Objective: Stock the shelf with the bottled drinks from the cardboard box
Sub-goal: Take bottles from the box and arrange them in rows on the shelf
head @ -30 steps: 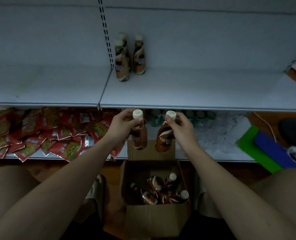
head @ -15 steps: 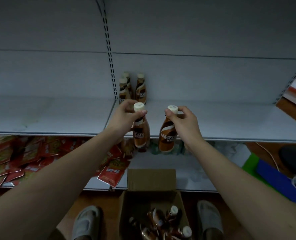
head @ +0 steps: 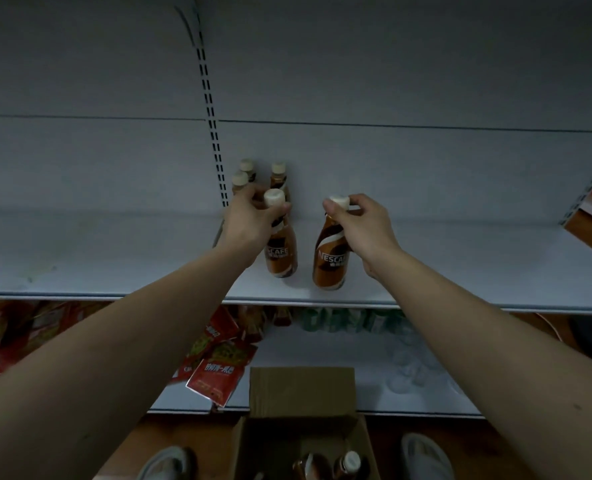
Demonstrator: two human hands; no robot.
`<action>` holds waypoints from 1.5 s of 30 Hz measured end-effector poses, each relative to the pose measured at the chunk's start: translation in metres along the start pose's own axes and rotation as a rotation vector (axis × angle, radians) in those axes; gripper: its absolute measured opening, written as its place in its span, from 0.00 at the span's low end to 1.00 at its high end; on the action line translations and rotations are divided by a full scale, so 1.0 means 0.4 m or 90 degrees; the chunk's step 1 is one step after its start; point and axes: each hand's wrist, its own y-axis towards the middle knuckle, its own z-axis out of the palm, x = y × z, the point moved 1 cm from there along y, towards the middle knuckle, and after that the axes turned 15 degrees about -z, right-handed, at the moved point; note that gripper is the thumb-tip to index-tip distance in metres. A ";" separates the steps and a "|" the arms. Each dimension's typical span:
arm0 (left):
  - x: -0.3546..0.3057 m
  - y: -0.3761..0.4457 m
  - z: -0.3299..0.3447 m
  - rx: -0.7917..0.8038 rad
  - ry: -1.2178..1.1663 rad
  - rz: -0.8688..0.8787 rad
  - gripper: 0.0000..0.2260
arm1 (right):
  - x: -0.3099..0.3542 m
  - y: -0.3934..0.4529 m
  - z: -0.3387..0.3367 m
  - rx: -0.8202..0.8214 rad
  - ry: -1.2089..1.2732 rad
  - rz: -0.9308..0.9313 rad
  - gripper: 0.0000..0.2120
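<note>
My left hand [head: 249, 221] grips the neck of a brown Nescafe bottle [head: 281, 252] with a cream cap. My right hand [head: 363, 225] holds a second brown bottle [head: 331, 259] by its cap and neck. Both bottles are upright over the white shelf [head: 460, 268], near its front edge; whether their bases touch it I cannot tell. Three more bottles [head: 277, 176] stand at the back of the shelf, just behind my left hand. The open cardboard box [head: 301, 393] sits on the floor below, with a few bottles [head: 346, 464] showing inside.
Red snack packets [head: 218, 365] crowd the lower shelf at left, and clear bottles [head: 353, 322] stand on it at right. A slotted upright [head: 214, 143] divides the shelf back. Two slippers [head: 422, 455] flank the box on the wooden floor.
Both hands have lifted the two bottles from above the box up and forward onto the shelf level, in front of the standing bottles. The view has tilted upward.
</note>
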 end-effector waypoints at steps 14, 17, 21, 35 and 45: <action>-0.006 0.178 0.073 -0.100 0.163 0.056 0.12 | -0.076 0.245 0.071 0.014 -0.098 -0.057 0.15; -0.002 0.205 0.085 -0.112 0.186 0.065 0.12 | -0.099 0.281 0.089 0.014 -0.109 -0.061 0.16; 0.003 0.240 0.098 -0.132 0.231 0.087 0.11 | -0.126 0.321 0.110 0.014 -0.126 -0.071 0.16; 0.013 0.305 0.119 -0.174 0.342 0.130 0.11 | -0.201 0.413 0.175 0.073 -0.172 -0.133 0.16; 0.009 0.304 0.124 -0.164 0.306 0.145 0.10 | -0.222 0.436 0.199 0.086 -0.174 -0.179 0.11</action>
